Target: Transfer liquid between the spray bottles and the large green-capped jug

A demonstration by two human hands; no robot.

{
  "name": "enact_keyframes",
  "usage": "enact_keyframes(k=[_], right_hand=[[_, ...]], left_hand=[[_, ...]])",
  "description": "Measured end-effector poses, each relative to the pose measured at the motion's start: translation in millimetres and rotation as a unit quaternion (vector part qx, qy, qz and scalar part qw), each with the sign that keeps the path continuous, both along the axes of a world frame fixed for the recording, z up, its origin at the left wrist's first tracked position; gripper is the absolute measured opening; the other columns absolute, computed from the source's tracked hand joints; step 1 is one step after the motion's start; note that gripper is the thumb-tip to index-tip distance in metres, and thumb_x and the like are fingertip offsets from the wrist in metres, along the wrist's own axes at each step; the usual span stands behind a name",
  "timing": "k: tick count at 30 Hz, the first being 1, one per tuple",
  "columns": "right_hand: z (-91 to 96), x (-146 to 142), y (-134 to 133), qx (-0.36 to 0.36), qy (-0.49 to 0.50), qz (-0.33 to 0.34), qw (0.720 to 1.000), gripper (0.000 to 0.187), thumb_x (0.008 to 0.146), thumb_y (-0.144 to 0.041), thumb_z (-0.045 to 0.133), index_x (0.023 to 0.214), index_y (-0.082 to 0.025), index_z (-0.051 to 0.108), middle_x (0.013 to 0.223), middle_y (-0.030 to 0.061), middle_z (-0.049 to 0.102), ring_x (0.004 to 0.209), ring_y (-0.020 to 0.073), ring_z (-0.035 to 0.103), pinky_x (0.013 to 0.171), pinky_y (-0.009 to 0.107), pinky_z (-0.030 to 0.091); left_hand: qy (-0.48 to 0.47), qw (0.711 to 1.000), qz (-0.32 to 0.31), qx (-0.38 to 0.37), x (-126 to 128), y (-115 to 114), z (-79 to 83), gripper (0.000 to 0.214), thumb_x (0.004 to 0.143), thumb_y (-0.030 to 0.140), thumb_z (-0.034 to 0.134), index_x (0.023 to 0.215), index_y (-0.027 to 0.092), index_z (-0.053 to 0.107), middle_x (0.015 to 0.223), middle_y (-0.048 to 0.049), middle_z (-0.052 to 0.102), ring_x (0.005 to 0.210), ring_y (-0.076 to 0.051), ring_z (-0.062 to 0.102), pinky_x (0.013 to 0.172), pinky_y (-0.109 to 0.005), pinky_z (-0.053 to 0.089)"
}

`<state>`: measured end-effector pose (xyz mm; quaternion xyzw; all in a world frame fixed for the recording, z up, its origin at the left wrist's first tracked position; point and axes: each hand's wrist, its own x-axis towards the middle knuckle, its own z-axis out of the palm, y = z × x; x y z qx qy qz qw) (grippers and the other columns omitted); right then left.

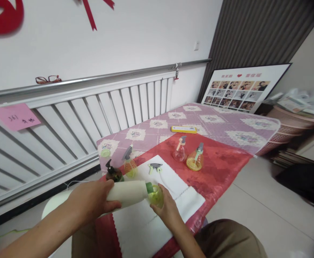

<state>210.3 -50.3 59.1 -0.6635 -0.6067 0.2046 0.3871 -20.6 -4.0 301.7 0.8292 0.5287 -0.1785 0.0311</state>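
My left hand (92, 200) is wrapped round a cream-coloured bottle (128, 193) with a green neck, held tilted on its side. Its mouth meets a small yellow-green round bottle (156, 195), which my right hand (167, 209) grips from below. Both are held over a white cloth (173, 181) on the red cover (218, 168). A loose grey-green spray head (156, 167) with its tube lies on the white cloth just beyond.
Several small spray bottles stand on the table: a pink one (179, 150), an orange one (196, 159), a yellow one (130, 165), a dark pump bottle (113, 173). A yellow flat box (184, 129) lies farther back. A radiator (65, 122) lines the wall; baskets (288, 125) stand right.
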Motion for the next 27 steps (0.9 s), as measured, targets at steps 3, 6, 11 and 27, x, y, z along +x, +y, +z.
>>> enact_keyframes(k=[3, 6, 11, 27], right_hand=[[-1.6, 0.0, 0.4, 0.002, -0.002, -0.001, 1.000, 0.078, 0.065, -0.019, 0.072, 0.134, -0.012, 0.035, 0.134, 0.0177, 0.052, 0.125, 0.0278, 0.050, 0.106, 0.041, 0.039], [-2.5, 0.2, 1.3, 0.006, -0.001, -0.004, 1.000, 0.079, 0.064, -0.020, 0.073, 0.134, -0.012, 0.037, 0.134, 0.0175, 0.052, 0.124, 0.0281, 0.050, 0.106, 0.040, 0.040], [-0.3, 0.6, 1.4, 0.009, 0.003, -0.012, 1.000, 0.079, 0.062, -0.021, 0.074, 0.133, -0.014, 0.040, 0.132, 0.0160, 0.055, 0.122, 0.0285, 0.053, 0.104, 0.040, 0.041], [-2.1, 0.8, -0.3, 0.012, 0.014, -0.009, 1.000, 0.080, 0.062, -0.022, 0.074, 0.134, -0.021, 0.038, 0.133, 0.0125, 0.054, 0.123, 0.0275, 0.052, 0.104, 0.041, 0.042]], left_hand=[[0.001, 1.000, 0.012, 0.001, 1.0, 0.9, -0.9, 0.043, 0.069, 0.065, 0.051, 0.087, 0.027, 0.059, 0.084, -0.0067, 0.072, 0.077, -0.032, 0.068, 0.062, -0.039, 0.047], [-0.005, 1.000, 0.008, 0.006, 2.3, 0.5, 0.5, 0.040, 0.070, 0.063, 0.052, 0.088, 0.029, 0.059, 0.086, -0.0062, 0.072, 0.078, -0.034, 0.068, 0.063, -0.041, 0.047], [0.001, 1.000, 0.016, 0.007, 5.8, -0.2, 5.3, 0.040, 0.068, 0.063, 0.053, 0.088, 0.029, 0.059, 0.084, -0.0061, 0.072, 0.079, -0.035, 0.067, 0.063, -0.042, 0.047], [-0.001, 1.000, 0.007, 0.015, 6.4, 2.6, 4.5, 0.043, 0.065, 0.067, 0.056, 0.084, 0.028, 0.058, 0.079, -0.0052, 0.070, 0.075, -0.031, 0.067, 0.059, -0.040, 0.047]])
